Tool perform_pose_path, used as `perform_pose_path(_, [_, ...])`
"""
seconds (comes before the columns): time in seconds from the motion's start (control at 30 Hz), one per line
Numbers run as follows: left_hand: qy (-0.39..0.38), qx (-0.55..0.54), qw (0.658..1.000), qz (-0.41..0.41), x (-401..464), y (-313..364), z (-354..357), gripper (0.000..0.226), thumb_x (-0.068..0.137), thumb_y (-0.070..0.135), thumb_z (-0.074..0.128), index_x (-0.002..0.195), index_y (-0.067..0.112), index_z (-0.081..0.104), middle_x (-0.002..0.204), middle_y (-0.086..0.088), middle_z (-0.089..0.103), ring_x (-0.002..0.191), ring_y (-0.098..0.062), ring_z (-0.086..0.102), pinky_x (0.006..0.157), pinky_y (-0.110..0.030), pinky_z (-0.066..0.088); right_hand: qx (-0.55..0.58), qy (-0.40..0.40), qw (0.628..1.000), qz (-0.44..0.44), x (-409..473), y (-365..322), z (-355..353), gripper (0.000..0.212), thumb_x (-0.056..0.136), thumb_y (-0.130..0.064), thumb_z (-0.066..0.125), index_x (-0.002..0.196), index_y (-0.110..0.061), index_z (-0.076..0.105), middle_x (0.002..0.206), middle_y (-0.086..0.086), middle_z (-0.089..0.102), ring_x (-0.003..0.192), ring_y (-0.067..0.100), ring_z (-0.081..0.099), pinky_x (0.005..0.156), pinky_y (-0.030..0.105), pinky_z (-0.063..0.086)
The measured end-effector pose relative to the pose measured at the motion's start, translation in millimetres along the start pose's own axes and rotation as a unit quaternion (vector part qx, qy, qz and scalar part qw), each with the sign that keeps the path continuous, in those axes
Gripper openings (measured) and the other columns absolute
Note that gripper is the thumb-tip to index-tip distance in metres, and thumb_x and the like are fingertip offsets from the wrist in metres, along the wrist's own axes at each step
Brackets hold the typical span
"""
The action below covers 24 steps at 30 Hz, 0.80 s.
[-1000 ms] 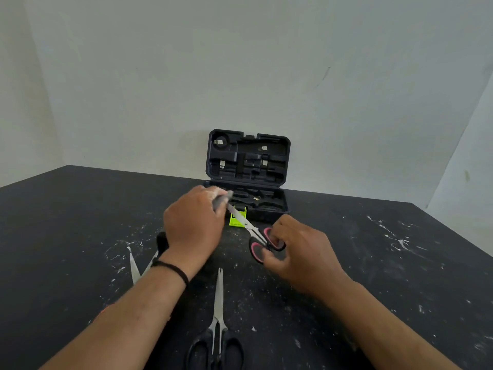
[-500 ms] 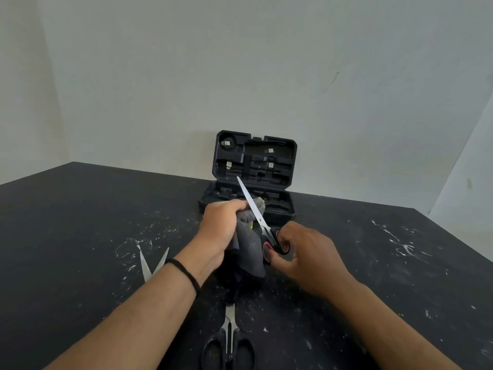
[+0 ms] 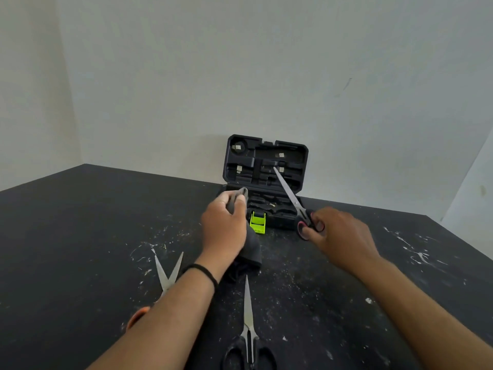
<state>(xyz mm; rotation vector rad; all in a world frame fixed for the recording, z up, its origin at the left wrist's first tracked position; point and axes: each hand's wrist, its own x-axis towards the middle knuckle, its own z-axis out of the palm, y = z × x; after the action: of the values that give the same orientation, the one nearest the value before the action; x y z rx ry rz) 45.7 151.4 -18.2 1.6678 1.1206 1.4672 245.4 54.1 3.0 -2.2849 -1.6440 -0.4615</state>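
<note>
Black speckled table [image 3: 80,222], scissors being cleaned.
Pink-handled scissors [image 3: 289,194] are being gripped aloft by the right hand [image 3: 338,236], grey cloth [image 3: 252,247] by the left hand [image 3: 224,231]; orange-handled scissors [image 3: 168,273] and black-handled scissors [image 3: 248,316] are seemingly awaiting wiping.

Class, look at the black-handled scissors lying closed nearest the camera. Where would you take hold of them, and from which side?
Probably by the handle loops, coming from the near edge of the table. The black-handled scissors lie flat and closed, with the loops toward the person and the blades pointing away toward the open case. Fingers would meet the handles first and stay off the tips.
</note>
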Motion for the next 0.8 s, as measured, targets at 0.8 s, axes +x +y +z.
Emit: perform_pose_path(0.8, [0.032,-0.045,0.988,-0.145,11.2,-26.8,8.6,0.022,0.1,0.037,0.056,0.09,0.024,0.07,0.083,0.007,0.07,0.078,-0.006,0.064,0.059,-0.023,0.047,0.153,-0.062,0.985,0.059,154.7,-22.0,59.9,0.023,0.093,-0.013,0.055,0.095,-0.009,0.077,0.106,0.005,0.072,0.1,0.025,0.066,0.088,0.035,0.053])
